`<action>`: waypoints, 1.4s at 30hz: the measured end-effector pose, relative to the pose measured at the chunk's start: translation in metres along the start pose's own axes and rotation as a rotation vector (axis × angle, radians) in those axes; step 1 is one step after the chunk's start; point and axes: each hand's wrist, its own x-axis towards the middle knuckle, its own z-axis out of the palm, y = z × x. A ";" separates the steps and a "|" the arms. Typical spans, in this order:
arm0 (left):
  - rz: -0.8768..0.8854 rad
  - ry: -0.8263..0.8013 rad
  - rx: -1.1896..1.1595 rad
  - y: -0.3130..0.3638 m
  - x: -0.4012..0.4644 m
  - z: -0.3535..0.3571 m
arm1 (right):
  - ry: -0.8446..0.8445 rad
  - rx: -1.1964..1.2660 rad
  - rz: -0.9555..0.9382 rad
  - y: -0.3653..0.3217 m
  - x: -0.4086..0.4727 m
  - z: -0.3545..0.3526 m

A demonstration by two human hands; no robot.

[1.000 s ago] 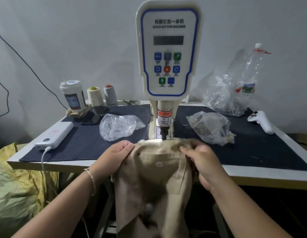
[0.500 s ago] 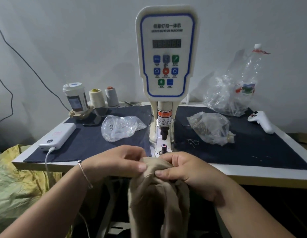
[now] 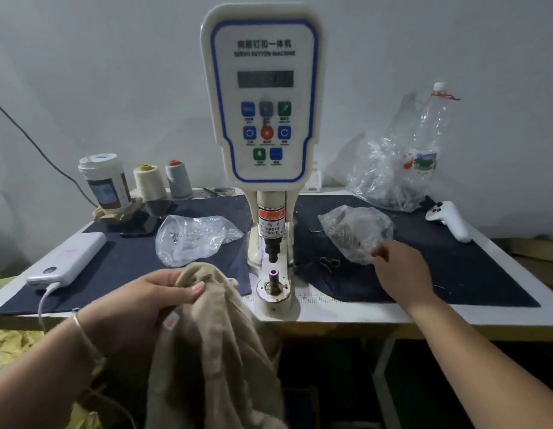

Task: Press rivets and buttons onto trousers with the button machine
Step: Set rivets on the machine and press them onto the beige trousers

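The white button machine [image 3: 263, 97] stands at the table's middle, its punch above the bare lower die [image 3: 273, 275]. Beige trousers [image 3: 213, 345] hang over the front edge, left of the die. My left hand [image 3: 145, 301] grips their bunched top, thumb pressed on the cloth. My right hand [image 3: 402, 270] is stretched out to the right over the dark mat, fingers loosely curled, holding nothing, its fingertips at the near edge of a clear bag of small metal parts [image 3: 355, 233].
Another clear bag [image 3: 191, 236] lies left of the machine. A white power bank [image 3: 68, 258], a cup [image 3: 105, 181] and two thread cones [image 3: 150, 182] sit at the left. At the back right stand a big plastic bag with a bottle [image 3: 402, 162] and a white controller [image 3: 448, 219].
My right hand let go of the trousers and moved right toward the bag of parts. My left hand alone now holds the cloth, shifted left off the die.
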 end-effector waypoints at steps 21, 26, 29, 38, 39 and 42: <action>-0.263 0.409 0.310 -0.018 0.086 -0.059 | -0.536 -0.473 0.226 -0.030 0.095 0.025; -0.288 0.420 0.270 -0.020 0.087 -0.061 | -0.411 -0.483 0.130 -0.023 0.085 0.030; -0.291 0.425 0.266 -0.021 0.086 -0.062 | -0.267 -0.450 0.002 -0.015 0.075 0.032; -0.307 0.415 0.260 -0.022 0.088 -0.064 | 0.107 -0.248 -0.174 0.007 0.060 0.031; -0.309 0.415 0.258 -0.022 0.088 -0.065 | 0.175 -0.172 -0.198 0.007 0.054 0.030; -0.320 0.395 0.247 -0.021 0.087 -0.064 | 0.348 0.093 -0.213 0.007 0.031 0.027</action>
